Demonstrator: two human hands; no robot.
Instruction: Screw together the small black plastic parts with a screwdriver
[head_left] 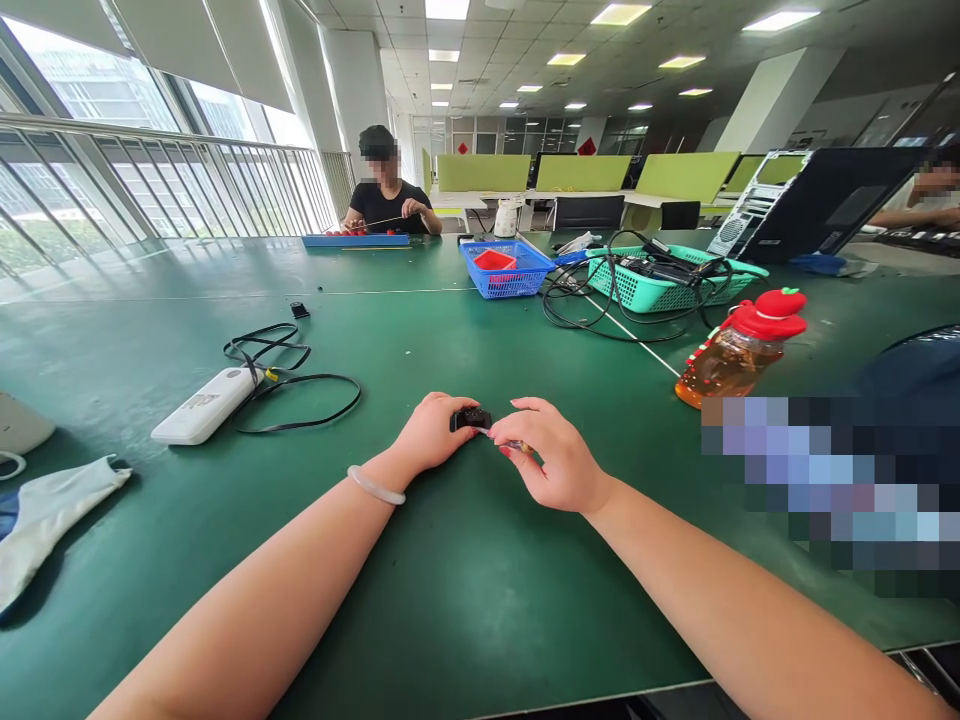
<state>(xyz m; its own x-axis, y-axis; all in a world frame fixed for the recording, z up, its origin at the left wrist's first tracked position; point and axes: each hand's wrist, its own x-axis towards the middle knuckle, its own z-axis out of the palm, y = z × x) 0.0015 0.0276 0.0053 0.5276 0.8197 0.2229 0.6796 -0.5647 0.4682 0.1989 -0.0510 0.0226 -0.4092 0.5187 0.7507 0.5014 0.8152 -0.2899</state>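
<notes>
Over the middle of the green table (480,600), my left hand (433,430) grips a small black block-shaped part (471,418) between thumb and fingers. The exact kind of this part is too small to make out. Beside it on the right, my right hand (551,455) is pinched around a thin, short tool (517,445) with a yellowish end. The tool's other end points left and meets or nearly meets the black part; I cannot tell whether they touch. Fingers cover much of both things.
A white power bank (202,408) with a black cable lies left. Farther back stand a blue basket (514,283) and a teal basket (645,290) with cables. A red-lidded bottle (739,350) is at right. Across the table, a person (390,200) works at a blue tray (356,241).
</notes>
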